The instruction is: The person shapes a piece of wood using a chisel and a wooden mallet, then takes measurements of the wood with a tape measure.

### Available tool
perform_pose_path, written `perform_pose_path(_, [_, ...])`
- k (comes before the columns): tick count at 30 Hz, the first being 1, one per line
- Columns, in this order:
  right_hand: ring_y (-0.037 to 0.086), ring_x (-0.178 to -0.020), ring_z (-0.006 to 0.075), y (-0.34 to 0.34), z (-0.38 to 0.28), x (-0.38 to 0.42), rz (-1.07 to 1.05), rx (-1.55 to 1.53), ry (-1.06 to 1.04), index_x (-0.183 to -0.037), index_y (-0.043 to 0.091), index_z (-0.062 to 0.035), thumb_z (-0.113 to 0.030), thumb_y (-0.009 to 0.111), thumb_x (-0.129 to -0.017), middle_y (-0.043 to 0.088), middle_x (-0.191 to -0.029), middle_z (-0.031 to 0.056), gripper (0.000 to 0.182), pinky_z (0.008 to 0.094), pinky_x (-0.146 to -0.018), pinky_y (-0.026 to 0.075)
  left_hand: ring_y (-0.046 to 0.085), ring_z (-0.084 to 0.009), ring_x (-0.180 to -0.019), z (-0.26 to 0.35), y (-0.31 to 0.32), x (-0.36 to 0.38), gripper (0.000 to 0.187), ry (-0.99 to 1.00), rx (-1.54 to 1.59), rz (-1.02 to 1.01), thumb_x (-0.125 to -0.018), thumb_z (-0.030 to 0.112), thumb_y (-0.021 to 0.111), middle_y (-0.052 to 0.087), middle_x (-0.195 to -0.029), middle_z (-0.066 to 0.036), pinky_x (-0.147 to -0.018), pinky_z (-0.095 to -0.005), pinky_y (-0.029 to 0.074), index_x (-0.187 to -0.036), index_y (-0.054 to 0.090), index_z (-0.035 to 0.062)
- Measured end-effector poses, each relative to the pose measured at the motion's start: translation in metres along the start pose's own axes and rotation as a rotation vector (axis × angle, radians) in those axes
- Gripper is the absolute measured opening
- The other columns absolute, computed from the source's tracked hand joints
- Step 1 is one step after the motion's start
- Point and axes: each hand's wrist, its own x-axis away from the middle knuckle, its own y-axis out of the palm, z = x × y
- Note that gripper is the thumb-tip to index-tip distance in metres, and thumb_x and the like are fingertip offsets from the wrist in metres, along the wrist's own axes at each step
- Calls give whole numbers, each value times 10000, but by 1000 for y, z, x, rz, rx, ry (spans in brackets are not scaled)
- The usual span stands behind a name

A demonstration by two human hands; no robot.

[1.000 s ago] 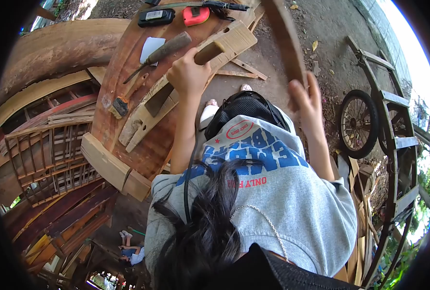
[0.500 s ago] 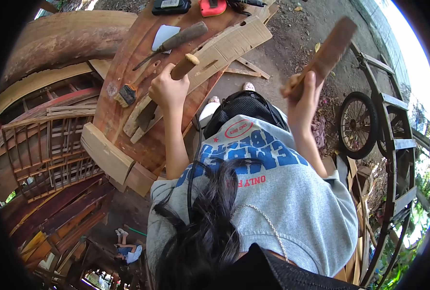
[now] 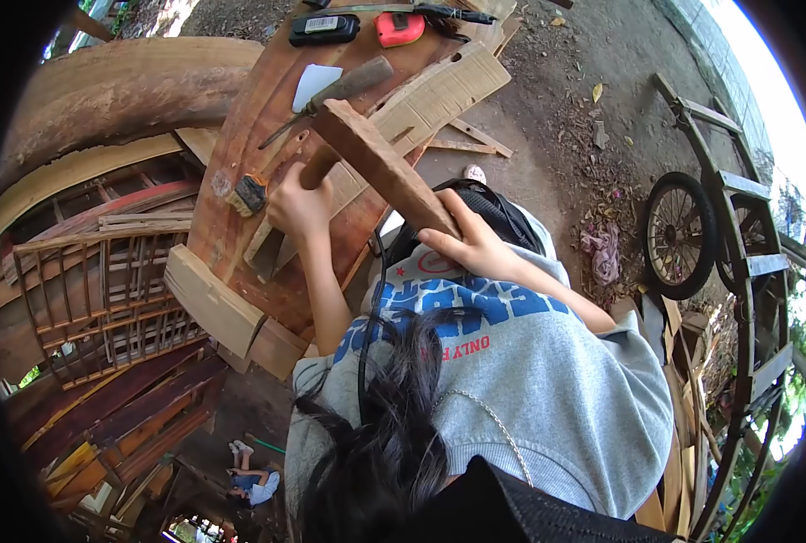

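Note:
My left hand [image 3: 300, 210] is wrapped round the wooden handle of a chisel [image 3: 319, 169]. Its broad metal blade points down at the near end of a long wooden piece [image 3: 439, 95] lying on the workbench. In my right hand [image 3: 477, 237] is a thick wooden block [image 3: 385, 167], gripped at one end like a mallet. The block's far end overlaps the top of the chisel handle in this view. Just left of my left hand lies a paint brush [image 3: 244, 195] with a dark ferrule. Beyond it rests a wooden-handled tool [image 3: 353, 81] with a thin metal shank.
A red tape measure [image 3: 400, 29], a black case [image 3: 324, 30] and a white piece [image 3: 316, 86] lie on the bench [image 3: 226, 226]. Wooden slatted frames [image 3: 122, 290] stand at left. A wheeled cart [image 3: 679, 235] is at right. Another person [image 3: 256, 484] is behind, lower left.
The wooden block has swung from the upper right in to the left, down over the chisel handle. My left hand stays on the chisel; the view has shifted slightly.

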Motion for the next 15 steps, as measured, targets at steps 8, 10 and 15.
perform_pose_path(8, [579,-637,173,-18,-29,-30,89,-629,288,-1155,342,-23,-317,569,-888,553,-763,115,458,283,-577,484,583,-337,-509,-23,-5,-1,135,-85,-61,51,-656,244,669,577,-527,-96,-441,-425,427,-614,590,143])
perform_pose_path(10, [628,-669,253,-17,-35,-18,-302,-408,247,-1131,365,-15,-325,572,-879,587,-741,196,450,347,-614,493,584,-337,-510,-27,-3,-1,133,-90,-94,57,-657,242,668,577,-528,-99,-443,-425,426,-614,590,142])
perform_pose_path(15, [645,-730,313,-65,-21,-32,-102,-216,174,-1144,403,-16,-366,590,-847,615,-803,232,496,397,-621,487,601,-355,-578,-23,-13,-3,161,-164,-142,96,-670,258,690,610,-606,-138,-512,-434,465,-657,653,101])
